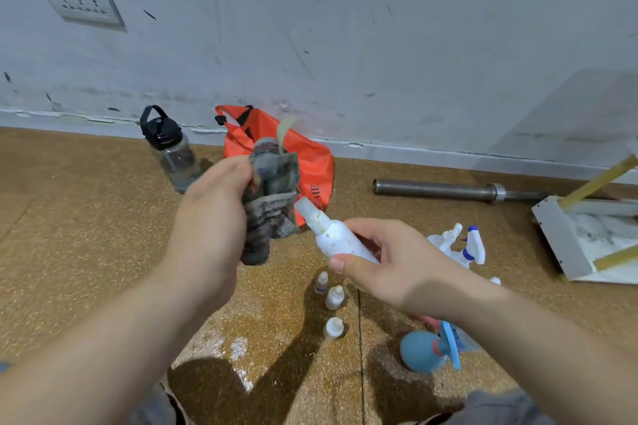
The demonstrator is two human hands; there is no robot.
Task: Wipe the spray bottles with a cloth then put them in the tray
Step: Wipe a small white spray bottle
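Gripping a crumpled, faded cloth (272,197), the left hand (210,217) faces the right hand (397,266), which pinches a smooth white cylindrical spray bottle (331,235) above the speckled floor (86,217).

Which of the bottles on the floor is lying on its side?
The round blue bottle at lower right. Its body and spray head lie level on the floor, while the three small white bottles and the trigger sprayers stand upright.

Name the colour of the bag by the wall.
The bag is orange-red; the head view shows it.

Single head-worn wide-angle view, forward and down, close-up
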